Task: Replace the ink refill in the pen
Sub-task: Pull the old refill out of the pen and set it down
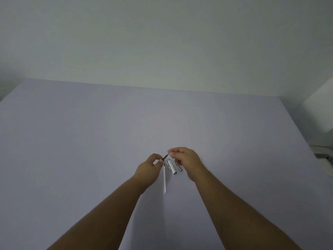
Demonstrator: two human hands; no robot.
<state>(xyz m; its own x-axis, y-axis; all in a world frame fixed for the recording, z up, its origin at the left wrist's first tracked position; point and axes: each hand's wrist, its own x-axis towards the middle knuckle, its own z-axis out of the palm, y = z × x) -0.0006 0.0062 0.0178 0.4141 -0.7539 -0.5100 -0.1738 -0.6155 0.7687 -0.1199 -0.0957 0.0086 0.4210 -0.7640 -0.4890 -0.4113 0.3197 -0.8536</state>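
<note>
A thin refill [166, 156] with a dark stretch and a pale end is held just above the lavender table [90, 141]. My left hand [149, 168] pinches its lower dark end and my right hand [187, 161] pinches its upper pale end. Below them on the table lies a long white refill [165, 181] with a dark tip, pointing away from me. Beside it rests a silver pen cap [171, 166] with a clip, and to its right a small dark pen part [179, 168], half hidden by my right hand.
A pale wall rises behind the table's far edge. At the right edge stand a white box-like object [320, 112] and some grey items [324, 156] off the table.
</note>
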